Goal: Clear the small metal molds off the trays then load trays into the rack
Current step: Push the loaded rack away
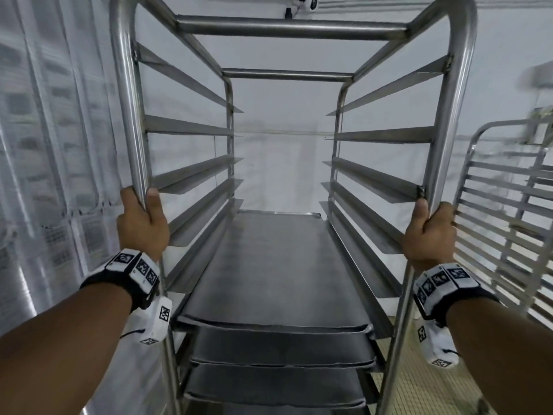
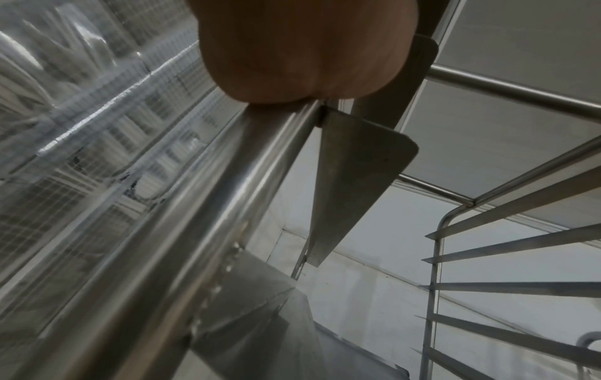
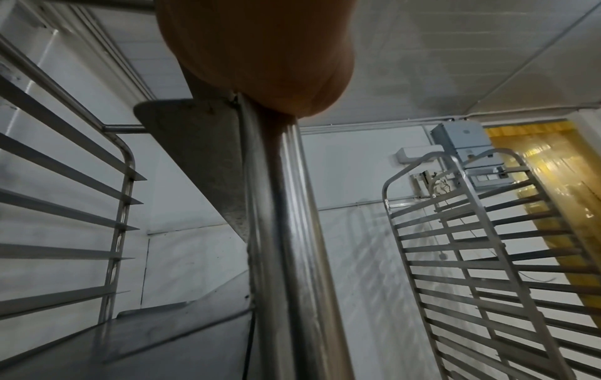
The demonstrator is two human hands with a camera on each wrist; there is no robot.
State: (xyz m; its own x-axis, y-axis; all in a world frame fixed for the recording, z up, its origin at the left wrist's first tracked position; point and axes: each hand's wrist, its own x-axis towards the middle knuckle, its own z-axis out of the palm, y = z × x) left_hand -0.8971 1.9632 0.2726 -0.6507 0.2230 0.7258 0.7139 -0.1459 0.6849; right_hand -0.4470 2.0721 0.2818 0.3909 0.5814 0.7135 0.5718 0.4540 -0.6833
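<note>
Head view: a person stood at the open front of the rack (image 1: pixel 291 28), both arms out, one hand on each front post.
Left hand (image 1: pixel 142 224): fingers wrapped round the left post (image 1: pixel 128 94), thumb up along the tube's inner side; nothing else held.
Right hand (image 1: pixel 429 232): fingers curled round the right post (image 1: pixel 454 115), thumb lying up the tube.
Wrist views: each showed only the heel of the palm, left hand (image 2: pixel 302 51) and right hand (image 3: pixel 247 51), pressed on the post; fingers hidden there.
Trays (image 1: pixel 275 265): four showed in the lower slots, stacked one slot apart, front lips just inside the posts; top one ran back nearly to the rear frame. Flat, dull grey metal w/ low rolled rims, surface bare.
Molds: none in any view, so can't say where they were.
Open room: upper runners (image 1: pixel 191 79) on both sides carried nothing, so the bay above the top tray was free front to back.
Left edge: clear plastic strip curtain (image 1: pixel 45 145) hung close beside the left post.
Right edge: 2nd rack (image 1: pixel 502 220) stood near the right hand, apart from the right post, tilted in view.
Behind: white panel wall (image 1: pixel 284 163) past the rear frame, gap not judgeable.
Materials: rack was round polished steel tube, bent at top corners; runners were thin angle strips w/ rounded ends, weld marks at the joints.
Doorway: yellow strip curtain (image 3: pixel 536 180) seen past the 2nd rack.
Floor: pale ribbed tile (image 1: pixel 425 384) at lower right.
</note>
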